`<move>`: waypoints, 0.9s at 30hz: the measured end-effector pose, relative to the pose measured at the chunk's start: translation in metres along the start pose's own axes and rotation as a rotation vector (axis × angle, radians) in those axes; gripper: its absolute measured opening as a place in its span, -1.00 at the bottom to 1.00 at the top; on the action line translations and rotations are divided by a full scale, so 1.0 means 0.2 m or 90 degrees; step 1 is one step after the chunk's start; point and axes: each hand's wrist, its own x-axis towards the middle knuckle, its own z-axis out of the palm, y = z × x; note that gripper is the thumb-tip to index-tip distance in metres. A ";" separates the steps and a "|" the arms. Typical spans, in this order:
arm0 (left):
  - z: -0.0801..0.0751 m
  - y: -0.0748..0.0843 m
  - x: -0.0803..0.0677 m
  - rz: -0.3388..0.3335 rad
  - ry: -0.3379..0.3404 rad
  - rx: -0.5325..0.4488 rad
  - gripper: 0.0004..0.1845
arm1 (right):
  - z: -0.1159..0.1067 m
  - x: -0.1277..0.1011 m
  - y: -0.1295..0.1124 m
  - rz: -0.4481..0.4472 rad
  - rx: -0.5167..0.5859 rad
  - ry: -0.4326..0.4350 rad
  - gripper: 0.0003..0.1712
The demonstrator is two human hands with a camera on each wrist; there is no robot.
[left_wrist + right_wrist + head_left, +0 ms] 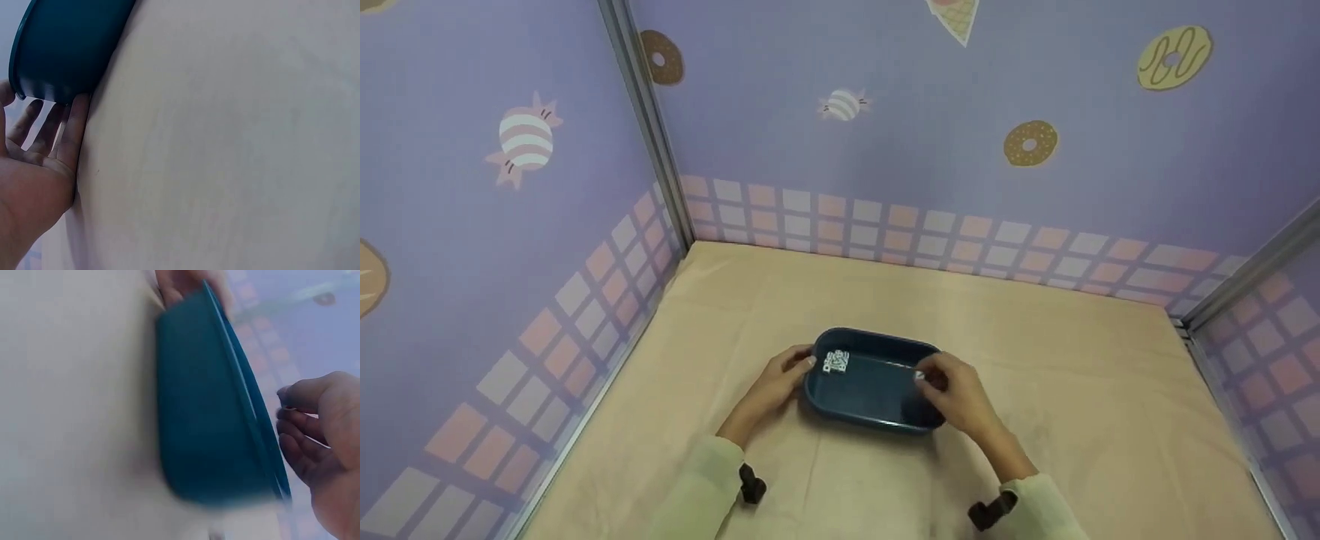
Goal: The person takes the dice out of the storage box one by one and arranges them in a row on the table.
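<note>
A dark blue rectangular tray [861, 426] with rounded corners stands on the cloth. My left hand [780, 379] holds its left end, thumb at the rim; in the left wrist view the left fingers [72, 135] reach the outside of the end wall. At the tray's left inside lies a tight cluster of small white dice [835, 361] with black marks. Over the right end, my right hand [958, 390] pinches one small white die [919, 375] between thumb and fingers. From the right wrist, the right hand [323, 439] appears beyond the rim, the die mostly hidden by the fingertips.
A pale cream cloth [1072, 390] covers the table around the tray. Purple panels [930, 135] with sweets and checks enclose the back and both sides, joined by metal posts [649, 127]. Dark camera straps [751, 484] sit at the sleeve cuffs.
</note>
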 end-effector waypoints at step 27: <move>0.00 -0.01 0.00 -0.002 -0.004 -0.022 -0.46 | -0.28 -0.34 0.40 0.239 -0.087 -0.082 -0.83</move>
